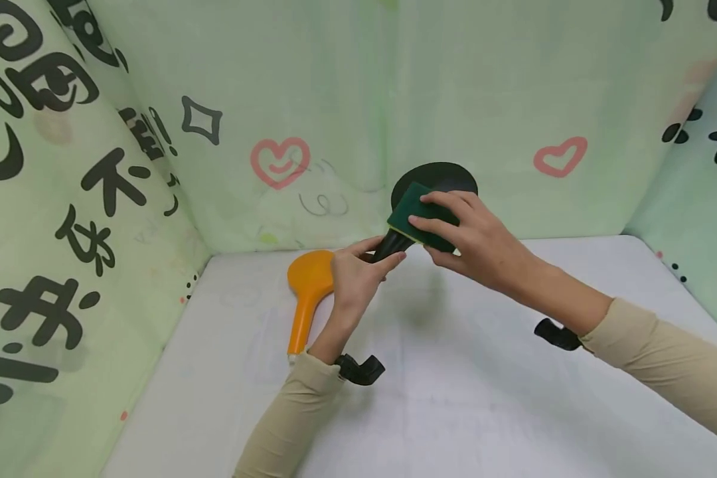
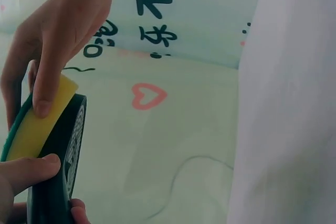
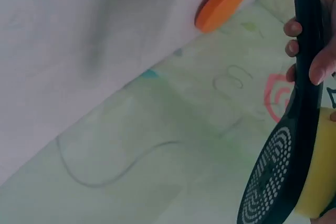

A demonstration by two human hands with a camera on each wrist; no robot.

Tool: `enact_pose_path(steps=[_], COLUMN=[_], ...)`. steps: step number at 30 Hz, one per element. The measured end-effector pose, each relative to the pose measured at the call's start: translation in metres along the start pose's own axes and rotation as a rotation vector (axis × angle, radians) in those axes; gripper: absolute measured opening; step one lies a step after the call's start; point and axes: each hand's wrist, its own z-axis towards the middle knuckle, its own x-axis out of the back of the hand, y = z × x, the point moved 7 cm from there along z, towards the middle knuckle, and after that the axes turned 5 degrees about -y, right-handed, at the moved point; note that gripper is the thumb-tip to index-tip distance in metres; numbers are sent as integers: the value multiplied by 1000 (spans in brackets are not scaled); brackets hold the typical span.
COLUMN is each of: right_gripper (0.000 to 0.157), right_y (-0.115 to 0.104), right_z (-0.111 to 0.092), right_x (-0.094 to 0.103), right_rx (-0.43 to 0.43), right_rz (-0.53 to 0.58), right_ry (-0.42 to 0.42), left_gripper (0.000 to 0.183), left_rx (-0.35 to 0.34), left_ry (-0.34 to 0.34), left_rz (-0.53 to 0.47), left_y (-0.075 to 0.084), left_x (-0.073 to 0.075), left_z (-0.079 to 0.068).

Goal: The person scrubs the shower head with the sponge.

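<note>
My left hand [image 1: 358,275] grips the handle of a black shower head [image 1: 435,174], raised over the table with its round head pointing away from me. In the right wrist view the nozzle face of the shower head [image 3: 270,177] shows rows of pale dots. My right hand [image 1: 475,232] pinches a green and yellow scouring sponge [image 1: 415,211], its fingers spread over the dark green side. The yellow side of the sponge [image 2: 39,129] lies against the back of the shower head in the left wrist view.
An orange shower head [image 1: 309,275] lies on the white-covered table [image 1: 454,398], left of my left hand. Pale green printed curtains [image 1: 346,99] stand behind the table and at both sides. Black straps or mounts [image 1: 361,370] sit at both wrists.
</note>
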Motion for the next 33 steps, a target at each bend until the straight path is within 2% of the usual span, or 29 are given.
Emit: enact_pose_path(steps=[2, 5, 8, 12, 14, 20, 23, 26, 30, 33], right_gripper=[58, 62, 65, 66, 63, 57, 58, 59, 60, 62], right_y=[-9, -3, 16, 33, 28, -12, -14, 2, 32, 40], right_z=[0, -3, -9, -15, -14, -4, -2, -1, -3, -6], right_x=[-3, 2, 14, 21, 14, -25, -27, -12, 12, 18], right_rx=[53, 69, 39, -33, -14, 153, 192, 160, 9, -57], right_rz=[-41, -113, -174, -173, -163, -171, -214, -225, -192, -150], right_ry=[-17, 5, 61, 117, 100, 21, 26, 55, 101, 146], left_gripper=[36, 35, 32, 31, 32, 34, 35, 36, 35, 35], left_rx=[9, 58, 124, 202, 221, 195, 215, 244, 275, 299], left_ry=[-31, -58, -64, -74, -83, -138, -168, -170, -155, -139], left_rz=[-27, -95, -169, -225, -237, -273, -299, -304, -303, -312], left_y=[-1, -4, -7, -13, -15, -10, -9, -9, -8, -8], left_x=[-3, -4, -3, -5, -8, -20, -25, -24, -22, -22], left_z=[0, -1, -1, -1, -1, 0, 0, 0, -1, -2])
